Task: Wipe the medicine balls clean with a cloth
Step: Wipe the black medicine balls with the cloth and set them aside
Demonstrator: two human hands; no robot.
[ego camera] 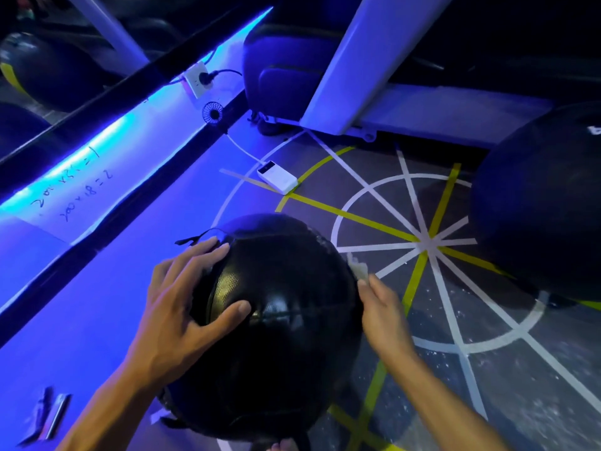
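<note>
A large black medicine ball (276, 353) with stitched seams sits on the floor right below me. My left hand (192, 297) lies spread on its upper left side, fingers straight and thumb across the top. My right hand (383, 310) is at the ball's right edge and pinches a small pale cloth (359, 268) against the ball's side. Most of the cloth is hidden behind the ball and my fingers. A second black medicine ball (540, 209) rests at the right edge of the view.
A white power bank (277, 176) with a cable lies on the floor ahead, near a small fan (213, 113) and a wall socket (196, 78). White and yellow tape lines (426, 242) cross the floor. A white equipment frame (351, 60) and a dark bag (279, 70) stand beyond. A mirror wall with a blue light strip runs along the left.
</note>
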